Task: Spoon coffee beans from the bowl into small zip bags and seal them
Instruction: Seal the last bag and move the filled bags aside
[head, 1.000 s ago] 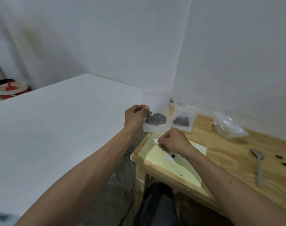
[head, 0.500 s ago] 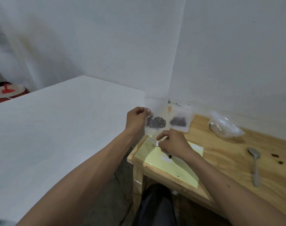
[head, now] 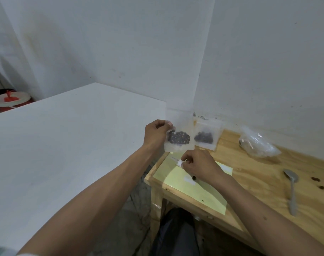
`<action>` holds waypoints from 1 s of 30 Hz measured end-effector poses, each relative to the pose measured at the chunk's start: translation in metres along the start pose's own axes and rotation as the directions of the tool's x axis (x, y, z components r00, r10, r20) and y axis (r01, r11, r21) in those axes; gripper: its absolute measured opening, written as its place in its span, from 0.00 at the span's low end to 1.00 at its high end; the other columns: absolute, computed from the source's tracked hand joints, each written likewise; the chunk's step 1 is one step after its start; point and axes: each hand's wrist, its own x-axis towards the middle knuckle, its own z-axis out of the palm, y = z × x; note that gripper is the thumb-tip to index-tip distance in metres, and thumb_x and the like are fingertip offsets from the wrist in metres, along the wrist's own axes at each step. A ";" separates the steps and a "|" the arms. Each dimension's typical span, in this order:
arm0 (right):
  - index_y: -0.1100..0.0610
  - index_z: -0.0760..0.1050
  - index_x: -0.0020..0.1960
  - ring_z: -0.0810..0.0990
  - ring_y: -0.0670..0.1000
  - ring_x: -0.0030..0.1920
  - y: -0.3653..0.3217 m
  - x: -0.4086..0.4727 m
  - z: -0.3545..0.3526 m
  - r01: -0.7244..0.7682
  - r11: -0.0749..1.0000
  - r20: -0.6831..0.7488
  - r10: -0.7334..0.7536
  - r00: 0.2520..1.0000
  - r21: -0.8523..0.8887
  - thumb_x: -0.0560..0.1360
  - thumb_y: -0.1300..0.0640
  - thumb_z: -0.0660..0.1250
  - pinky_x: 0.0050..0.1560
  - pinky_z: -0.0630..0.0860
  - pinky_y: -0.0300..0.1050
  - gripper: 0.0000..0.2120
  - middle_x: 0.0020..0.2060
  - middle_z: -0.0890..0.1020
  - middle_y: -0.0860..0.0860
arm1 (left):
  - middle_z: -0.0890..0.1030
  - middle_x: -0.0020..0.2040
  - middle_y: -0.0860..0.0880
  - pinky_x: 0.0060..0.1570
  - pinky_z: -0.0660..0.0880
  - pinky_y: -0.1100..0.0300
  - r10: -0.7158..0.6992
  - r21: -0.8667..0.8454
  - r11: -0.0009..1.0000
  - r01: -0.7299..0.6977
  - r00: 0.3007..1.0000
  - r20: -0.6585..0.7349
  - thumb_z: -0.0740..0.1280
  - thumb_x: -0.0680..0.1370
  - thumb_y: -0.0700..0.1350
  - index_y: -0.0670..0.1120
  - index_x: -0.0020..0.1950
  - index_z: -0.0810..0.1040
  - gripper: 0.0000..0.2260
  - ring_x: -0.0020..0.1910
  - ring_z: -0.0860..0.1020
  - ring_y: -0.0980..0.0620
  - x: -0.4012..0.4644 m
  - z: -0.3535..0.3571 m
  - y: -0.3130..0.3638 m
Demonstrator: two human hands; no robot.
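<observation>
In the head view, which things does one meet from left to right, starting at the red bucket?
Red bucket with white lid → left hand → held bag of beans → second bag of beans → crumpled plastic bag → spoon → loose beans.

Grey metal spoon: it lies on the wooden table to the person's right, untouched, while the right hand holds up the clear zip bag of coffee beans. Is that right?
Not quite. The head view shows the left hand holding up the clear zip bag of coffee beans; the right hand is lower, pinching a small white piece. The grey metal spoon does lie untouched on the wooden table.
</observation>
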 end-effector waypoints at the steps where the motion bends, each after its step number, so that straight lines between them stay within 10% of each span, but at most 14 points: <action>1: 0.55 0.82 0.56 0.79 0.49 0.45 0.003 0.001 0.001 0.014 1.000 -0.022 -0.015 1.000 -0.026 0.76 0.54 0.72 0.44 0.75 0.42 0.10 0.46 0.82 0.50 | 0.84 0.48 0.39 0.33 0.77 0.69 -0.001 0.003 1.000 0.001 1.000 -0.004 0.68 0.81 0.37 0.34 0.56 0.80 0.07 0.37 0.83 0.55 0.000 0.001 -0.001; 20: 0.47 0.83 0.54 0.76 0.47 0.47 -0.006 -0.006 0.003 0.132 0.983 -0.037 -0.138 0.990 -0.129 0.74 0.42 0.68 0.46 0.71 0.44 0.14 0.49 0.74 0.45 | 0.86 0.48 0.39 0.34 0.78 0.67 0.011 0.006 1.000 -0.011 0.999 -0.033 0.69 0.79 0.36 0.38 0.51 0.81 0.03 0.35 0.84 0.59 0.006 0.001 -0.001; 30: 0.60 0.80 0.47 0.82 0.50 0.29 0.001 0.005 0.008 0.105 0.994 -0.052 -0.106 0.993 -0.015 0.79 0.59 0.66 0.33 0.79 0.44 0.06 0.35 0.84 0.54 | 0.85 0.45 0.42 0.40 0.82 0.65 -0.004 -0.018 1.000 0.004 1.000 -0.018 0.69 0.80 0.36 0.35 0.54 0.81 0.06 0.37 0.83 0.56 0.006 0.004 -0.004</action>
